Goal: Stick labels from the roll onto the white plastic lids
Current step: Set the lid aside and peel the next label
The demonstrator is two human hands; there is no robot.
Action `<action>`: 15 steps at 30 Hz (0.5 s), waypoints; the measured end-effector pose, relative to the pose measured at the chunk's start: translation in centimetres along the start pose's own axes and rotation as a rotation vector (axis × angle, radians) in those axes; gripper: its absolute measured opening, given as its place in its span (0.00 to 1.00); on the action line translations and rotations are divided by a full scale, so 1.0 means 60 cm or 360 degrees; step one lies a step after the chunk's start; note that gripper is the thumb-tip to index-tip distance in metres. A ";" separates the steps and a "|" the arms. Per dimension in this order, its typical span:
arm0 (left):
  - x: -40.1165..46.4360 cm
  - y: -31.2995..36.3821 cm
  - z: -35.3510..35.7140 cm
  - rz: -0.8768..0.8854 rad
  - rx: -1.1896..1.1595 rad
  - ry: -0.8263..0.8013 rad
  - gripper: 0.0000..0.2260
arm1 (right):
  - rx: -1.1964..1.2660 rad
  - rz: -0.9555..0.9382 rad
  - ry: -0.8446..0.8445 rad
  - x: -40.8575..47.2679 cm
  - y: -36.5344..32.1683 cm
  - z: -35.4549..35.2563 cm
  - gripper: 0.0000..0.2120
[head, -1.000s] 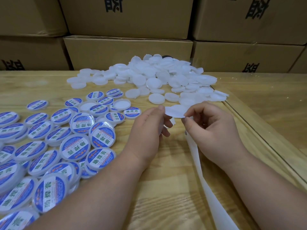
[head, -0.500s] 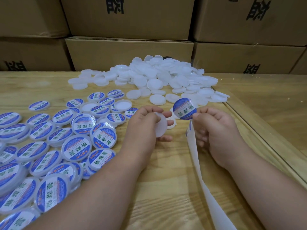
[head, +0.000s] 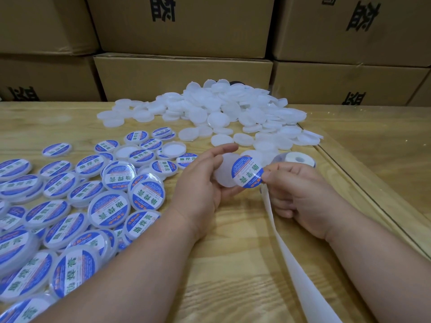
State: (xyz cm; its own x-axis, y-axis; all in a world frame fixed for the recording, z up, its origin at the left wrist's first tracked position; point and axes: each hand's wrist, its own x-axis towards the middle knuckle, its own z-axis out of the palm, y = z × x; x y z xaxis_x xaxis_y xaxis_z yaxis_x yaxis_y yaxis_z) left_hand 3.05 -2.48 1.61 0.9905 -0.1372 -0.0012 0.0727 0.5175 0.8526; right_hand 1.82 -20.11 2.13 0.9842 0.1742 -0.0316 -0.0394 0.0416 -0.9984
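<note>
My left hand [head: 200, 185] holds a blank white plastic lid [head: 225, 173] upright by its edge. My right hand [head: 300, 194] pinches a round blue and white label [head: 247, 175] at its right edge, and the label overlaps the lid's right side. The white backing strip [head: 300, 271] runs from under my right hand toward the bottom edge. The label roll [head: 296, 158] lies flat on the table just behind my right hand. A heap of blank white lids [head: 221, 113] lies at the back centre. Several labelled lids [head: 70, 201] cover the left of the table.
The wooden table [head: 233, 264] has a raised edge strip [head: 363, 190] running diagonally on the right. Stacked cardboard boxes [head: 182, 73] with black print line the wall behind the table.
My right hand peeled the label off the strip, then brought it down and left onto the lid in my left hand. The lid has turned to face the label.
</note>
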 end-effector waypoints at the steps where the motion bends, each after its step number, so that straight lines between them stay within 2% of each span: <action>1: 0.000 0.000 -0.001 -0.0015 -0.0011 -0.0038 0.17 | -0.0046 0.0006 -0.0024 -0.001 0.000 0.001 0.06; 6: 0.002 -0.002 -0.003 -0.0057 0.0018 -0.0116 0.17 | -0.0158 0.0017 -0.0014 -0.001 0.003 0.000 0.06; 9: 0.003 -0.004 0.000 -0.0031 0.0078 -0.0135 0.14 | -0.0145 0.0015 0.0006 0.001 0.005 -0.001 0.08; 12: 0.004 -0.007 -0.001 -0.0018 0.0117 -0.0150 0.19 | -0.0163 0.0016 -0.0016 0.001 0.004 0.003 0.08; 15: 0.005 -0.010 -0.003 0.0018 0.0164 -0.0185 0.18 | -0.0170 0.0023 -0.0009 0.001 0.005 0.004 0.10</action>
State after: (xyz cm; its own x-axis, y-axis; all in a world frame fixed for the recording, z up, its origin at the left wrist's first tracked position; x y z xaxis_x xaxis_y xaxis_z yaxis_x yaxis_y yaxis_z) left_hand 3.33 -2.70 1.03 0.9707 -0.2316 0.0643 0.0431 0.4308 0.9014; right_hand 1.82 -19.82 1.84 0.9827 0.1795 -0.0464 -0.0350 -0.0662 -0.9972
